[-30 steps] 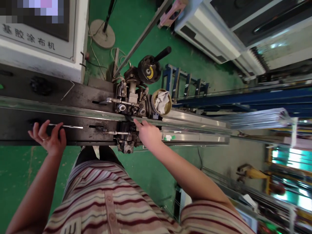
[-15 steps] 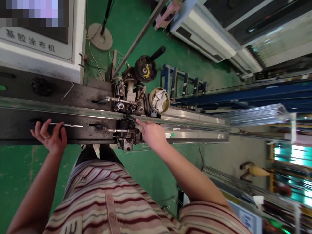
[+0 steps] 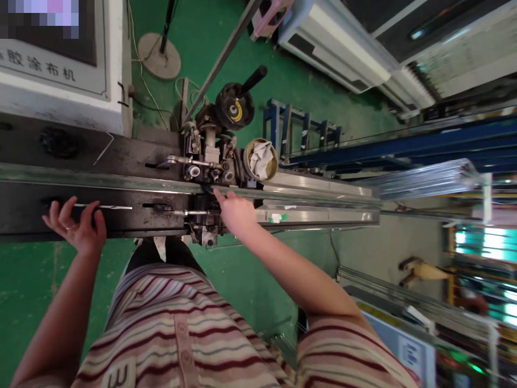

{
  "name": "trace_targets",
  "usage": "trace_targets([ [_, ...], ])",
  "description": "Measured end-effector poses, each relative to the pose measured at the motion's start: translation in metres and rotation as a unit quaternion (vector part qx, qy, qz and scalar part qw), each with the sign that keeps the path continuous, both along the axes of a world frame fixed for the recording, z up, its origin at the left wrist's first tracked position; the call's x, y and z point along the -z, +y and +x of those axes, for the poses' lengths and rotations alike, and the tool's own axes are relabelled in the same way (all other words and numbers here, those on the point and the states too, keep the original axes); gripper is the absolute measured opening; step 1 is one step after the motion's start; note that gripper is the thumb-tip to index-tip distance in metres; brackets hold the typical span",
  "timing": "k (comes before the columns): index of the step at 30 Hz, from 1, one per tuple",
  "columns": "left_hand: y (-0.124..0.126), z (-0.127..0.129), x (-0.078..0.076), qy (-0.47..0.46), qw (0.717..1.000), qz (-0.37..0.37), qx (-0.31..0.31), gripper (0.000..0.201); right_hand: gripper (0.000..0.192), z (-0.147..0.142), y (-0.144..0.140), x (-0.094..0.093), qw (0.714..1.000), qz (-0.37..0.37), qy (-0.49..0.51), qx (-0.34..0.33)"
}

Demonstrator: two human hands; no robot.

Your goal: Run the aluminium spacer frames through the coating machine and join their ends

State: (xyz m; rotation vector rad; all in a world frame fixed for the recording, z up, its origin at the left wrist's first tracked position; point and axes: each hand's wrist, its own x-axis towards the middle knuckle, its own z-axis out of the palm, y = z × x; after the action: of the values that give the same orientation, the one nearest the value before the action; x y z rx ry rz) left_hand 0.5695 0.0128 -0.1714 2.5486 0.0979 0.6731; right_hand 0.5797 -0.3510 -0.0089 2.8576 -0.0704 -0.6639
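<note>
A long shiny metal strip [image 3: 121, 183] runs left to right across a dark machine bed [image 3: 24, 210]. My left hand [image 3: 78, 226] rests on the bed's near edge, fingers spread, holding nothing. My right hand [image 3: 234, 213] lies on the strip beside a greasy roller head [image 3: 205, 167], its forefinger pointing at the strip where it enters the rollers. Above the head sits a black handwheel [image 3: 232, 105] with a handle. A round tin [image 3: 261, 159] with a crumpled rag stands just right of the head.
A grey control cabinet [image 3: 60, 81] with printed characters stands at the back left. A round stand base [image 3: 158, 55] and cables lie on the green floor. A blue rack [image 3: 307, 132] and bundled metal strips [image 3: 424, 183] fill the right.
The view has shifted a little to the right, so everything sits further left in the picture. My right hand has slid slightly left along the strip toward the rollers. My left hand stays on the bed.
</note>
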Motion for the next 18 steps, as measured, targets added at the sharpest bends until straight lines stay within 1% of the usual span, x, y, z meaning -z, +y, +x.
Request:
trace_targets([
  [2,-0.001,0.000,-0.002,0.011,1.000,-0.011,-0.001,0.034,0.050,-0.008,-0.011,-0.013,0.992,0.103,-0.075,0.020],
  [4,-0.001,0.000,-0.003,0.018,1.000,-0.016,0.003,0.035,0.047,-0.021,-0.023,-0.027,0.966,0.205,-0.155,0.039],
  [6,0.002,0.000,-0.005,0.022,1.000,-0.015,0.008,0.036,0.044,-0.038,-0.031,-0.039,0.941,0.274,-0.186,0.070],
  [8,0.003,-0.001,-0.011,0.022,1.000,-0.019,0.001,0.036,0.042,-0.056,-0.032,-0.046,0.919,0.329,-0.185,0.115],
  [10,-0.001,-0.005,-0.025,0.014,0.999,-0.038,-0.006,0.034,0.040,-0.075,-0.025,-0.049,0.897,0.373,-0.178,0.155],
  [11,-0.006,-0.007,-0.035,0.011,0.998,-0.057,0.007,0.030,0.039,-0.084,-0.018,-0.050,0.889,0.393,-0.166,0.166],
  [12,-0.014,-0.011,-0.048,0.015,0.995,-0.086,0.038,0.026,0.036,-0.092,-0.009,-0.049,0.883,0.413,-0.147,0.167],
  [13,-0.024,-0.016,-0.061,0.029,0.987,-0.129,0.087,0.022,0.033,-0.099,-0.001,-0.049,0.878,0.433,-0.123,0.163],
  [14,-0.036,-0.020,-0.074,0.059,0.970,-0.182,0.151,0.020,0.031,-0.105,0.008,-0.048,0.872,0.452,-0.101,0.155],
  [15,-0.050,-0.025,-0.087,0.101,0.941,-0.240,0.216,0.020,0.030,-0.110,0.016,-0.047,0.866,0.471,-0.084,0.145],
  [16,-0.063,-0.029,-0.098,0.149,0.905,-0.297,0.267,0.022,0.028,-0.113,0.023,-0.046,0.860,0.487,-0.074,0.134],
  [17,-0.076,-0.033,-0.106,0.194,0.867,-0.346,0.301,0.024,0.027,-0.115,0.029,-0.046,0.855,0.498,-0.072,0.124],
  [18,-0.088,-0.035,-0.113,0.231,0.836,-0.385,0.316,0.025,0.027,-0.115,0.032,-0.046,0.852,0.505,-0.076,0.115],
])
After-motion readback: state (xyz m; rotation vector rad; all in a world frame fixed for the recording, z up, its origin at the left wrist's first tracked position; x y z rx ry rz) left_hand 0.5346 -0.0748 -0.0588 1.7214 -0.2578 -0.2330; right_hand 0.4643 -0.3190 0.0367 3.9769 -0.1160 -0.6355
